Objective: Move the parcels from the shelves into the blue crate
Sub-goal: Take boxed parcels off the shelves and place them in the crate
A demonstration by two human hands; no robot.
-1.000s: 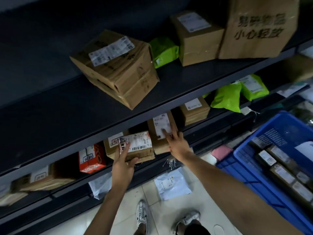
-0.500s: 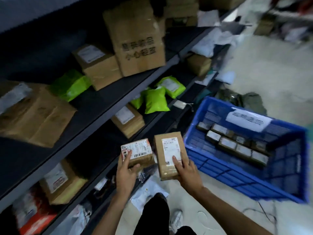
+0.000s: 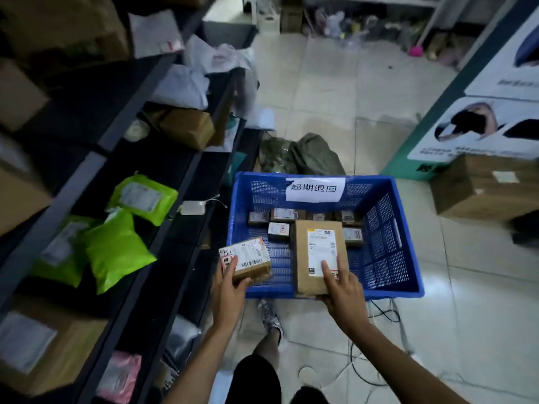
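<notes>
The left hand (image 3: 230, 290) grips a small box (image 3: 248, 259) at the crate's (image 3: 385, 246) 8 o'clock corner. The right hand (image 3: 342, 290) pinches a long box (image 3: 319, 255) over its 6 o'clock rim. Parcels (image 3: 278, 230) lie inside towards 12.

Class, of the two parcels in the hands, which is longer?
The brown parcel in the right hand, over the crate; the small parcel in the left hand is shorter.

Both forearms forward; left hand (image 3: 230, 290) grips small parcel (image 3: 251, 258), right hand (image 3: 345, 290) grips long parcel (image 3: 318, 243), forefinger on top
</notes>
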